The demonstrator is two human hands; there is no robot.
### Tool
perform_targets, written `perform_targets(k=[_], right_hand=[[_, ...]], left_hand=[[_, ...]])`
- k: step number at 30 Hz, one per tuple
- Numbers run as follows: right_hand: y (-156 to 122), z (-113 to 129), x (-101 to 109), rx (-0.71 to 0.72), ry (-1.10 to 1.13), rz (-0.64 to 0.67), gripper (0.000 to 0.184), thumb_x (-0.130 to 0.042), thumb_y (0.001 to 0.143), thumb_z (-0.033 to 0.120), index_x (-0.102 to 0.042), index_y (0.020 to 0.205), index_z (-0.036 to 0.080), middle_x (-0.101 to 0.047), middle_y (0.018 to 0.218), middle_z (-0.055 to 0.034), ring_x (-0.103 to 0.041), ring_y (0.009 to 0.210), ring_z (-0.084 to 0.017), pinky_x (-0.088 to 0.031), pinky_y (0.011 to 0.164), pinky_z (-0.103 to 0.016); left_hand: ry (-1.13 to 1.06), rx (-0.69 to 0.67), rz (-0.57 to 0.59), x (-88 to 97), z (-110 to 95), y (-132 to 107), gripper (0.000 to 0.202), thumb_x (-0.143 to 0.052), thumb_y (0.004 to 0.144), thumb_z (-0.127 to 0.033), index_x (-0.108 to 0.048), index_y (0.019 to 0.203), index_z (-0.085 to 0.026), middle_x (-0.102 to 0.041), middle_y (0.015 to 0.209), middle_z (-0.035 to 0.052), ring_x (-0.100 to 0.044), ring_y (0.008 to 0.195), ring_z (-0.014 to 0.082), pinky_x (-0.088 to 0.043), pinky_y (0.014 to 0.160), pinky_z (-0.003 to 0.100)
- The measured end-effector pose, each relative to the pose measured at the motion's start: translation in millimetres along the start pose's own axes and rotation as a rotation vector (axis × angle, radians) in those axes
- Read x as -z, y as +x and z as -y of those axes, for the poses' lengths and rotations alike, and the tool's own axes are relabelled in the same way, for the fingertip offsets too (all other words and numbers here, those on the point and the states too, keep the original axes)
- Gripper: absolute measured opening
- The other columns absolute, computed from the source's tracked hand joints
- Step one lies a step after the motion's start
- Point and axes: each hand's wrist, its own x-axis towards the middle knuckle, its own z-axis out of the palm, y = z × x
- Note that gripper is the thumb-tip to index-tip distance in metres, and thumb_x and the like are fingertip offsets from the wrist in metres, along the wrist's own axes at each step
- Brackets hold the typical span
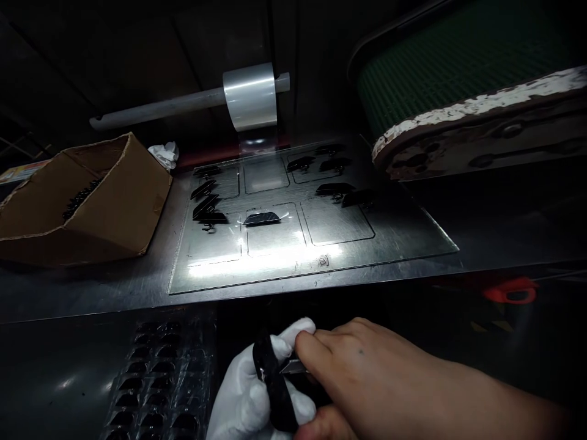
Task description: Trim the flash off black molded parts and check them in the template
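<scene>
Head view: holding a curved black piece (280, 397) in the closed grip of the white-gloved left hand (243, 391), with the bare right hand (367, 360) up against it; too shadowed to tell whether pinching the small shiny strip (293, 366) between. Seems part-way along: with dark pieces (162, 366) already rowed in the clear blister tray (190, 370) below the tabletop (137, 284), others (262, 219) left loose on the glass sheet (413, 235).
</scene>
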Motion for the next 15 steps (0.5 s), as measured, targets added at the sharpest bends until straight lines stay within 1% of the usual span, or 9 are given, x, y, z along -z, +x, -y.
perform_targets(k=[3, 7, 9, 11, 12, 13, 14, 15], right_hand=[[-0.5, -1.7, -2.2, -0.005, 0.017, 0.000, 0.057, -0.076, 0.076, 0.076, -0.057, 0.082, 0.022, -0.077, 0.079, -0.0011, -0.075, 0.064, -0.029, -0.040, 0.051, -0.031], [-1.2, -7.8, -5.1, 0.012, 0.031, -0.004, 0.059, -0.065, 0.082, 0.080, -0.060, 0.083, 0.021, -0.075, 0.076, -0.0020, -0.073, 0.062, -0.027, -0.037, 0.049, -0.029], [-4.1, -12.9, -8.0, 0.019, 0.090, -0.014, 0.060, -0.061, 0.085, 0.081, -0.062, 0.087, 0.021, -0.075, 0.077, -0.0023, -0.071, 0.062, -0.025, -0.039, 0.050, -0.029], [-10.7, -20.9, -16.4, 0.040, 0.208, -0.038, 0.063, -0.054, 0.087, 0.083, -0.061, 0.090, 0.021, -0.074, 0.080, -0.0017, -0.070, 0.064, -0.022, -0.043, 0.055, -0.028], [-15.4, -26.6, -23.6, 0.062, 0.277, -0.089, 0.065, -0.050, 0.087, 0.086, -0.061, 0.091, 0.022, -0.073, 0.082, -0.0014, -0.069, 0.065, -0.020, -0.046, 0.057, -0.028], [-20.8, -33.5, -33.0, 0.089, 0.344, -0.176, 0.068, -0.044, 0.088, 0.087, -0.060, 0.092, 0.022, -0.072, 0.084, -0.0017, -0.068, 0.066, -0.019, -0.049, 0.060, -0.028], [-26.5, -41.5, -44.0, 0.109, 0.399, -0.295, 0.069, -0.038, 0.091, 0.087, -0.061, 0.094, 0.022, -0.071, 0.086, -0.0031, -0.067, 0.069, -0.019, -0.051, 0.064, -0.030], [-32.3, -50.4, -55.7, 0.085, 0.449, -0.418, 0.068, -0.034, 0.095, 0.084, -0.062, 0.098, 0.021, -0.070, 0.088, -0.0047, -0.067, 0.072, -0.019, -0.053, 0.067, -0.031]], left_hand=[[-0.005, -0.019, 0.000, 0.4, 1.9, 1.8, 0.036, -0.064, 0.099, -0.042, -0.064, 0.125, -0.018, -0.070, 0.117, 0.0089, -0.070, 0.092, 0.0206, -0.063, 0.077, 0.039], [-0.006, -0.049, -0.005, -1.0, 4.5, 6.0, 0.037, -0.064, 0.099, -0.043, -0.063, 0.127, -0.018, -0.070, 0.119, 0.0094, -0.070, 0.094, 0.0210, -0.063, 0.078, 0.040], [-0.007, -0.062, -0.006, -3.2, 6.2, 8.5, 0.038, -0.063, 0.099, -0.044, -0.064, 0.126, -0.018, -0.071, 0.118, 0.0093, -0.071, 0.091, 0.0201, -0.063, 0.077, 0.040], [-0.013, -0.074, -0.004, -6.2, 8.0, 11.1, 0.043, -0.068, 0.095, -0.048, -0.066, 0.126, -0.018, -0.074, 0.116, 0.0103, -0.072, 0.085, 0.0195, -0.063, 0.076, 0.039], [-0.017, -0.080, -0.004, -7.8, 8.9, 12.3, 0.045, -0.071, 0.092, -0.049, -0.067, 0.126, -0.019, -0.076, 0.114, 0.0111, -0.072, 0.082, 0.0191, -0.062, 0.074, 0.035], [-0.022, -0.085, -0.003, -9.4, 9.6, 13.2, 0.046, -0.075, 0.089, -0.048, -0.069, 0.126, -0.020, -0.078, 0.111, 0.0119, -0.072, 0.076, 0.0179, -0.061, 0.068, 0.030], [-0.023, -0.091, -0.005, -10.9, 10.1, 14.0, 0.045, -0.076, 0.088, -0.047, -0.071, 0.125, -0.022, -0.079, 0.109, 0.0126, -0.071, 0.069, 0.0157, -0.057, 0.059, 0.025], [-0.023, -0.101, -0.011, -12.4, 10.4, 14.4, 0.042, -0.076, 0.089, -0.045, -0.072, 0.125, -0.024, -0.080, 0.106, 0.0131, -0.069, 0.062, 0.0126, -0.051, 0.052, 0.020]])
